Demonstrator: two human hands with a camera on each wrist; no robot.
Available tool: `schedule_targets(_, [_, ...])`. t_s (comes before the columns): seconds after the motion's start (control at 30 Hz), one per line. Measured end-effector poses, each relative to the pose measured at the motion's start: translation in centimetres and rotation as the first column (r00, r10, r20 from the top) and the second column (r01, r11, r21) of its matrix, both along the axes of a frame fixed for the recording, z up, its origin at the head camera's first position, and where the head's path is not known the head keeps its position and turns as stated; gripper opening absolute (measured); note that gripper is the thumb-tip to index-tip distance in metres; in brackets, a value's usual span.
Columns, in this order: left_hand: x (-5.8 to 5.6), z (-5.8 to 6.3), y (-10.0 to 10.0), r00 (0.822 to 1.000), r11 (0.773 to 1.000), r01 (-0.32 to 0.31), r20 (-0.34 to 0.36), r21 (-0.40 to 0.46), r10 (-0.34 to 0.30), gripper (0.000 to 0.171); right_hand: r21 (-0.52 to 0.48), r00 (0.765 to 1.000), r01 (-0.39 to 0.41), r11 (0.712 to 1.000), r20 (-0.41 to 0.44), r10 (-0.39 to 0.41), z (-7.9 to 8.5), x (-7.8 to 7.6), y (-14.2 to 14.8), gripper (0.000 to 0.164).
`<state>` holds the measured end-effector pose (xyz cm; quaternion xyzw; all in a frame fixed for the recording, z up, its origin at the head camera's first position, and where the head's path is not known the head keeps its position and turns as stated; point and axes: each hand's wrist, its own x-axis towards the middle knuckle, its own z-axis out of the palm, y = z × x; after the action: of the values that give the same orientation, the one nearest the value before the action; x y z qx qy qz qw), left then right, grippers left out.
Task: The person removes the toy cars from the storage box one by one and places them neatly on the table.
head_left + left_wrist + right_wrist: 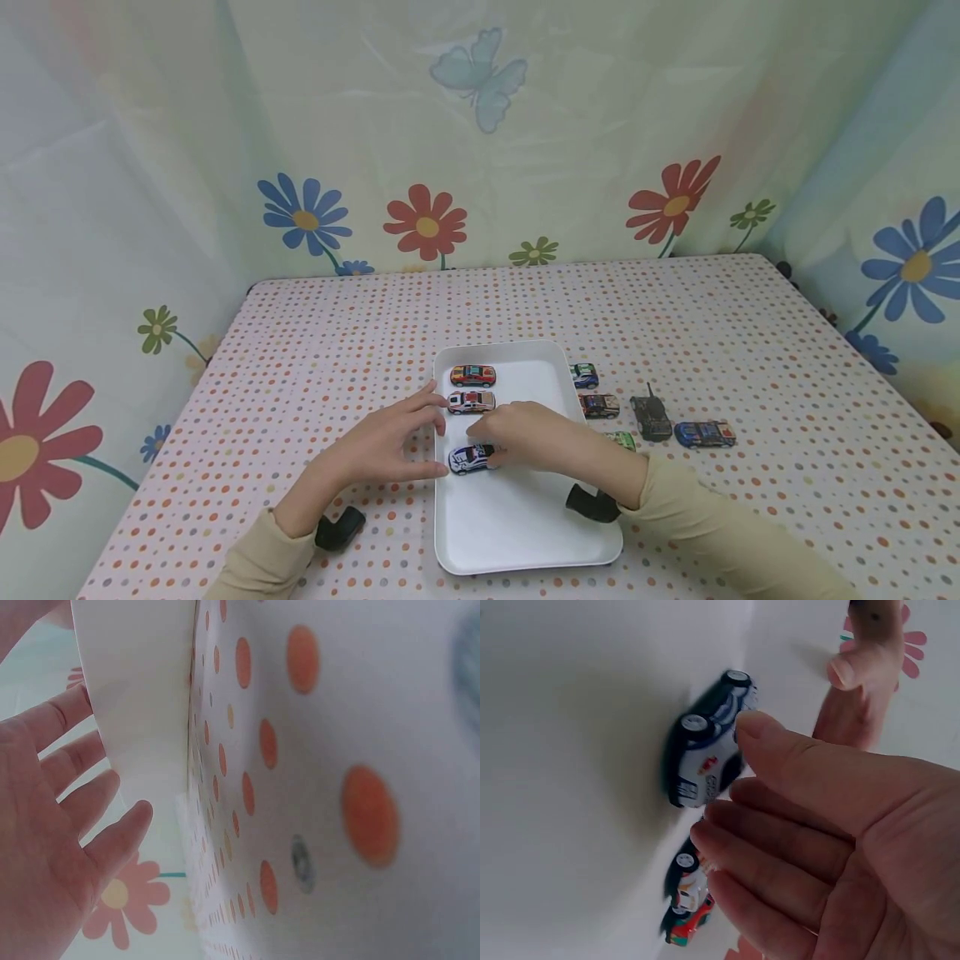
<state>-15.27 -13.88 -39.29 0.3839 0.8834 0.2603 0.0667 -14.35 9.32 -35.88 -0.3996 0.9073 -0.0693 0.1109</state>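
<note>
A white and blue toy car [469, 458] stands on the floor of a white tray [525, 533]. My right hand [528, 435] is over its right end. In the right wrist view the thumb [761, 727] overlaps the car's upper part, with loosely bent fingers near its end; no firm pinch shows. My left hand [386, 442] is at the tray's left wall, fingers spread, holding nothing; in the left wrist view its fingertips are close beside that wall [142, 697]. Farther up the tray are a white and red toy car [471, 402] and a red and yellow one [472, 376].
Right of the tray are a blue and green car [585, 376], a dark orange-marked car [600, 406], a partly covered green car [621, 439], a dark toy tank [651, 417] and a blue car [705, 433]. The tabletop [337, 333] is dotted, with a flowered curtain [525, 208] behind.
</note>
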Motion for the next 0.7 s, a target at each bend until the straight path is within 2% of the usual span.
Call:
schedule_targets(0.27, [0.0,0.0,0.0,1.0,1.0,0.002,0.001,-0.001,-0.002,0.043,0.104,0.995,0.005,0.995,-0.097,0.005,-1.1,0.5,-0.2,0.031])
schedule_targets(0.43, [0.0,0.0,0.0,1.0,1.0,0.003,-0.01,0.003,-0.003,0.042,0.108,0.989,-0.001,0.994,-0.147,0.017,-1.3,0.6,-0.2,0.025])
schedule_targets(0.7, [-0.1,-0.1,0.0,1.0,1.0,0.0,-0.007,0.001,0.0,0.04,0.058,0.996,0.016,0.998,-0.093,-0.01,-0.8,0.5,-0.2,0.02])
